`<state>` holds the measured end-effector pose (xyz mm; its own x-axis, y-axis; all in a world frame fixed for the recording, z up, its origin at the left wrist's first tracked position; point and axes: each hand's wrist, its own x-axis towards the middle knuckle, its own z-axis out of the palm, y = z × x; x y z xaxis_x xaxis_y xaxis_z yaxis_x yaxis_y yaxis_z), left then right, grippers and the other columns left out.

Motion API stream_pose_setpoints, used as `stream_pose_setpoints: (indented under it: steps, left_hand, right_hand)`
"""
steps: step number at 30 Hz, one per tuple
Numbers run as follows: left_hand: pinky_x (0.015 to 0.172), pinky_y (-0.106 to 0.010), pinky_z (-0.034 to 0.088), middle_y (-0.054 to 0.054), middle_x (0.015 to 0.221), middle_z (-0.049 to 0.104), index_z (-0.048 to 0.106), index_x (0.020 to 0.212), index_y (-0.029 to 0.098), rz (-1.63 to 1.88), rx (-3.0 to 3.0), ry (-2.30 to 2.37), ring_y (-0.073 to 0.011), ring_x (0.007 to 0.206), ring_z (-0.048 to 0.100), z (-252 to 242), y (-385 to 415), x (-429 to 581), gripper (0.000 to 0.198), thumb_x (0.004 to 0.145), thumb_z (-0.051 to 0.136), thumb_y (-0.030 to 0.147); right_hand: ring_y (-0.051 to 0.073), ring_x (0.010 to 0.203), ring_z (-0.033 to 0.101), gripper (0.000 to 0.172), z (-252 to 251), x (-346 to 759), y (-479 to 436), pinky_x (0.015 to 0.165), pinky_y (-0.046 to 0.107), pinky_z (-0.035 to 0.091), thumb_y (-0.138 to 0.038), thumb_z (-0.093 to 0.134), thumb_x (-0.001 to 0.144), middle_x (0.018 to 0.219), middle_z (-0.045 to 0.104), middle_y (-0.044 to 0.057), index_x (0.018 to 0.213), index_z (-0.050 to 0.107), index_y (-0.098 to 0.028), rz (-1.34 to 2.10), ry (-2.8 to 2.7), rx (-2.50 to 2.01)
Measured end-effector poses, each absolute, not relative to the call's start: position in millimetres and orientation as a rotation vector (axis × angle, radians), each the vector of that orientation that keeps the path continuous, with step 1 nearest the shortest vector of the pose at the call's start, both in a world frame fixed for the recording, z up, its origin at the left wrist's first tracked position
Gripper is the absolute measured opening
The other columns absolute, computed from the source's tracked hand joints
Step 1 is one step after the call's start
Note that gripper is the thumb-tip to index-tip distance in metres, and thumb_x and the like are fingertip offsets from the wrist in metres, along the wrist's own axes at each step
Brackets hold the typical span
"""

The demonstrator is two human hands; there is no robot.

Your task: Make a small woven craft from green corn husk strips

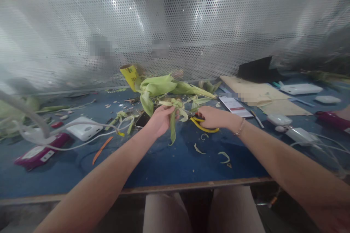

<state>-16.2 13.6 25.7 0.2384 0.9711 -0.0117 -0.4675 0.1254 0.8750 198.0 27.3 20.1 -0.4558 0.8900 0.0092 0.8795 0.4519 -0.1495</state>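
Note:
My left hand point(161, 119) is closed around a bunch of pale green leaves point(179, 108), with one long leaf hanging down below the fingers. My right hand point(212, 117) grips yellow-handled scissors point(203, 126) right beside the bunch. Their blades point at the leaves and are mostly hidden, so I cannot tell whether they touch. Just behind my hands lies a larger bundle of broad green leaves point(158, 84) that looks like corn husk, its stalk reaching to the right. Thin curled trimmings point(224, 157) are scattered on the blue tabletop point(175, 167) in front of my right hand.
A yellow tape roll point(129, 76) stands behind the bundle. Left are a white power bank point(85, 129), cables and a magenta device point(43, 151). A phone point(235, 107), brown paper point(254, 91) and chargers point(300, 135) lie right. A perforated metal panel point(175, 25) closes off the back.

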Motion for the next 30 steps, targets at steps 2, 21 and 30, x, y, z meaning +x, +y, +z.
stream_pose_setpoints:
  steps: [2, 21, 30]
  left_hand:
    - [0.067, -0.023, 0.05, -0.003, 0.071, 0.062, 0.064, 0.077, 0.01, 1.213, 0.907, 0.698, -0.0092, 0.065, 0.058, 25.4, 14.4, -15.6, 0.009, 0.07, 0.064, 0.004]
    - [0.079, -0.026, 0.05, 0.001, 0.084, 0.067, 0.059, 0.086, 0.019, 1.336, 0.911, 0.616, -0.012, 0.083, 0.065, 29.9, 13.0, -18.4, 0.026, 0.066, 0.073, 0.01]
    - [0.07, -0.026, 0.049, 0.0, 0.085, 0.068, 0.061, 0.089, 0.018, 1.123, 1.101, 0.661, -0.0116, 0.074, 0.063, 24.9, 6.5, -14.7, 0.027, 0.068, 0.076, 0.023]
  right_hand:
    - [0.023, 0.079, 0.059, 0.02, 17.7, 193.5, 25.0, 0.059, 0.028, 0.038, -0.022, 0.059, 0.068, 0.097, 0.063, 0.015, 0.087, 0.055, -0.015, 0.103, -2.555, -1.676]
    - [0.016, 0.06, 0.053, 0.031, 20.9, 186.8, 35.8, 0.055, 0.027, 0.038, -0.047, 0.06, 0.077, 0.065, 0.059, 0.003, 0.069, 0.052, -0.019, 0.601, -2.026, -1.511]
    - [0.013, 0.061, 0.049, 0.041, 15.8, 161.5, 21.4, 0.062, 0.032, 0.047, -0.049, 0.069, 0.065, 0.066, 0.048, -0.003, 0.069, 0.038, -0.023, 1.06, -1.537, -0.923]
